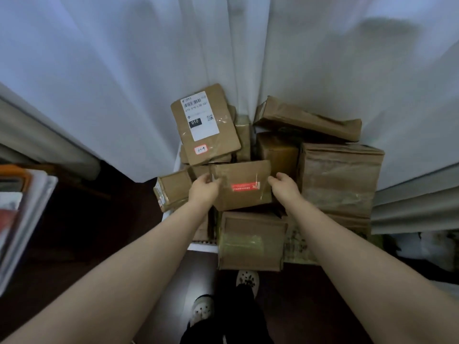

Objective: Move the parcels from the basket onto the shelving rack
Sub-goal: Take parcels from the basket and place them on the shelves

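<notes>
Left hand: the left hand is gripping the left edge of the red-sticker parcel, fingers curling over its far left corner.
Right hand: the right hand is clasping the same parcel's right edge, fingers bent round it.
Red-sticker parcel: it is sitting between the two hands on top of the heap, about the middle of the basket, tilting slightly with its red sticker facing up.
Basket: only strips of its white rim are showing at the near edge and along the left side; brown parcels are covering the rest.
Labelled parcel: the labelled parcel is lying tilted toward the far left corner, its white shipping label facing up.
Long parcel: the long parcel is resting slantwise at the far right corner.
Large box: the large box is standing along the right edge.
Small box: the small box is leaning out over the left edge.
Front box: the front box is overhanging the near edge.
Curtain: a pale curtain is hanging behind the basket.
Shoes: two light shoes are standing on the dark floor below.
</notes>
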{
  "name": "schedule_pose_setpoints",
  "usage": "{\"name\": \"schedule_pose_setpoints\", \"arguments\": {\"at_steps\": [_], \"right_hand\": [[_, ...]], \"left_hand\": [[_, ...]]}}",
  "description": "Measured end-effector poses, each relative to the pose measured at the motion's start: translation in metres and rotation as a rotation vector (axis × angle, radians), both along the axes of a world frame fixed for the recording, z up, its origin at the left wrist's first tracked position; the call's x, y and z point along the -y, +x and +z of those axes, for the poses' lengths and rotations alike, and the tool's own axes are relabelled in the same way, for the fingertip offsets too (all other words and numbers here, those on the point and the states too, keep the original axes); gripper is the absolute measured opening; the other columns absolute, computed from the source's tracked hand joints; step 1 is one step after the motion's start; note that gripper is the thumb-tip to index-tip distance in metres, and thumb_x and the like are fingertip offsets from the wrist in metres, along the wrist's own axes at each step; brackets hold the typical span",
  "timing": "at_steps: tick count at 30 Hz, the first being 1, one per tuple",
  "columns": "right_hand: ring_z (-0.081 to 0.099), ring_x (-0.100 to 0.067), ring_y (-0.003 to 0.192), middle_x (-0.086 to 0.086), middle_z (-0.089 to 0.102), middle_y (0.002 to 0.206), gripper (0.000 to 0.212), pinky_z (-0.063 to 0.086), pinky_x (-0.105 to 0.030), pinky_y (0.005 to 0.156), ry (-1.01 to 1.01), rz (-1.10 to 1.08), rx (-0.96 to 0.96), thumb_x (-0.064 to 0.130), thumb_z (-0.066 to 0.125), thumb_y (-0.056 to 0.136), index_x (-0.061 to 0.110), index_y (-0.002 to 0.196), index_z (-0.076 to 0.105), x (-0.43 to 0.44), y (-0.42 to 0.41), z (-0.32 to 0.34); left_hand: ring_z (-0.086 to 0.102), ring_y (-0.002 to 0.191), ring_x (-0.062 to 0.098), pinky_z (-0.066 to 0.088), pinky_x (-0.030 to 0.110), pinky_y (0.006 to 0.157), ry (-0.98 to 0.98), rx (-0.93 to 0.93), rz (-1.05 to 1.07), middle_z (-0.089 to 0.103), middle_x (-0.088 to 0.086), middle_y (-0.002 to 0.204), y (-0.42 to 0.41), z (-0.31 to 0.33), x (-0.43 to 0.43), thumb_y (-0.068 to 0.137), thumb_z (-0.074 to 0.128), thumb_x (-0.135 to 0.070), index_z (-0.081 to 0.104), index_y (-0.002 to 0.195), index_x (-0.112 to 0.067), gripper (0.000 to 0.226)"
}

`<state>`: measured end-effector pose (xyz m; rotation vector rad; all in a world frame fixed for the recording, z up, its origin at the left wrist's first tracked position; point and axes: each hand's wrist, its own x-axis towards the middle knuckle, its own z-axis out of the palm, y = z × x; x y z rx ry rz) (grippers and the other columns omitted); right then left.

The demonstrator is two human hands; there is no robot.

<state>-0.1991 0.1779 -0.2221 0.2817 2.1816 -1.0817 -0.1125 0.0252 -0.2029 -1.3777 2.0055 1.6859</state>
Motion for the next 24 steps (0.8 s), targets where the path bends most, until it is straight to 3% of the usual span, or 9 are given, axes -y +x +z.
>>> {"name": "schedule_pose_setpoints", "arguments": {"at_steps": [2, 4, 7, 10, 13, 16, 18, 22, 24], "right_hand": [[0.042, -0.024, 0.131, -0.008, 0.043, 0.145, 0.052, 0.035, -0.035, 0.105, -0.033, -0.036, 0.069, 0.029, 0.039, 0.102, 0.008, 0.149, 0.028, 0.006, -0.009, -0.014], [0.056, -0.017, 0.102, -0.001, 0.059, 0.115, 0.043, 0.043, -0.030, 0.088, -0.098, -0.102, 0.108, 0.029, 0.039, 0.103, 0.009, 0.141, 0.041, 0.010, -0.011, -0.018], [0.054, -0.008, 0.076, 0.000, 0.063, 0.096, 0.035, 0.042, -0.027, 0.068, -0.168, -0.179, 0.095, 0.034, 0.039, 0.102, 0.012, 0.126, 0.053, 0.013, -0.010, -0.017], [0.056, -0.009, 0.079, 0.002, 0.061, 0.094, 0.036, 0.043, -0.029, 0.073, -0.226, -0.243, 0.067, 0.042, 0.040, 0.100, 0.019, 0.123, 0.055, 0.012, -0.001, -0.002], [0.055, -0.010, 0.082, 0.004, 0.059, 0.093, 0.034, 0.042, -0.028, 0.070, -0.266, -0.278, -0.016, 0.049, 0.040, 0.098, 0.024, 0.115, 0.055, 0.010, 0.012, 0.025], [0.055, -0.018, 0.098, -0.001, 0.059, 0.109, 0.047, 0.044, -0.033, 0.081, -0.272, -0.338, -0.145, 0.056, 0.042, 0.095, 0.017, 0.115, 0.057, 0.008, 0.030, 0.053], [0.056, -0.020, 0.097, -0.002, 0.059, 0.106, 0.049, 0.047, -0.036, 0.082, -0.319, -0.407, -0.194, 0.060, 0.048, 0.090, 0.015, 0.108, 0.056, 0.007, 0.050, 0.073], [0.064, -0.026, 0.097, -0.008, 0.065, 0.109, 0.086, 0.053, -0.048, 0.086, -0.488, -0.546, -0.130, 0.078, 0.069, 0.055, 0.014, 0.111, 0.057, 0.002, 0.100, 0.105], [0.064, -0.029, 0.101, -0.008, 0.065, 0.113, 0.086, 0.051, -0.053, 0.089, -0.540, -0.624, -0.124, 0.075, 0.077, 0.044, 0.021, 0.109, 0.058, -0.006, 0.120, 0.110]], "left_hand": [[0.047, 0.126, 0.026, 0.037, 0.028, 0.094, 0.079, -0.002, 0.073, 0.053, 0.004, 0.131, -0.010, -0.009, -0.002, 0.097, 0.052, -0.025, 0.043, 0.141, -0.012, 0.047], [0.052, 0.121, 0.026, 0.041, 0.030, 0.099, 0.160, -0.025, 0.122, 0.055, -0.001, 0.124, -0.013, -0.013, -0.004, 0.096, 0.055, -0.026, 0.044, 0.140, -0.015, 0.048], [0.057, 0.113, 0.026, 0.044, 0.041, 0.102, 0.188, -0.036, 0.179, 0.062, 0.000, 0.121, -0.014, -0.015, -0.003, 0.091, 0.059, -0.036, 0.052, 0.133, -0.022, 0.045], [0.060, 0.106, 0.024, 0.046, 0.043, 0.100, 0.212, -0.044, 0.232, 0.065, 0.000, 0.115, -0.009, -0.006, 0.003, 0.087, 0.058, -0.052, 0.060, 0.120, -0.024, 0.043], [0.064, 0.093, 0.020, 0.048, 0.038, 0.094, 0.225, -0.114, 0.246, 0.068, -0.001, 0.098, -0.003, 0.019, 0.007, 0.086, 0.053, -0.062, 0.059, 0.088, -0.027, 0.036], [0.064, 0.095, 0.026, 0.050, 0.042, 0.093, 0.172, -0.168, 0.233, 0.068, 0.004, 0.104, 0.012, 0.044, 0.013, 0.087, 0.054, -0.059, 0.058, 0.099, -0.025, 0.037], [0.066, 0.092, 0.026, 0.053, 0.044, 0.090, 0.207, -0.172, 0.241, 0.069, 0.006, 0.102, 0.026, 0.060, 0.016, 0.083, 0.065, -0.049, 0.060, 0.109, -0.015, 0.043], [0.066, 0.092, 0.026, 0.055, 0.043, 0.089, 0.281, -0.241, 0.174, 0.068, 0.009, 0.101, 0.054, 0.083, 0.019, 0.084, 0.067, -0.020, 0.060, 0.089, -0.018, 0.009], [0.065, 0.096, 0.027, 0.054, 0.044, 0.090, 0.336, -0.282, 0.109, 0.066, 0.012, 0.104, 0.068, 0.094, 0.020, 0.086, 0.065, -0.014, 0.059, 0.088, -0.014, 0.007]]}}
